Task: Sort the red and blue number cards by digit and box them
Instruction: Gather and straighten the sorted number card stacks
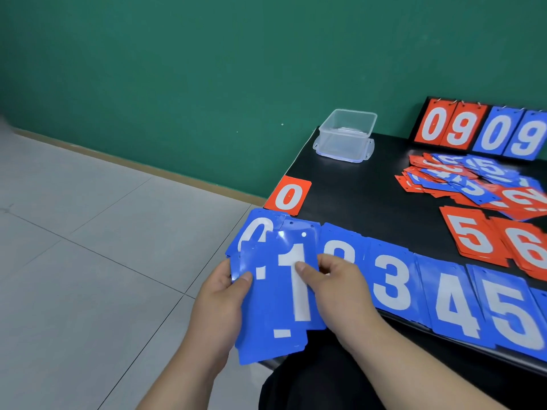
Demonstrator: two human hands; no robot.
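Green wall (177, 69), grey floor (74, 261), black table (370, 187); left hand (220, 291) and right hand (340, 288) fingers (302, 267) grip blue 1 cards (296, 297).

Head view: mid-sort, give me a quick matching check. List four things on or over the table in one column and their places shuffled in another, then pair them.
Things:
1. clear box
2. red 0 card
3. blue 1 cards
4. mixed card pile

Places:
A. gripped by the left hand and right hand
B. lying alone near the left edge of the table
C. at the far left table corner, no cards inside
D. heaped before the flip scoreboard

Pairs: 1-C, 2-B, 3-A, 4-D
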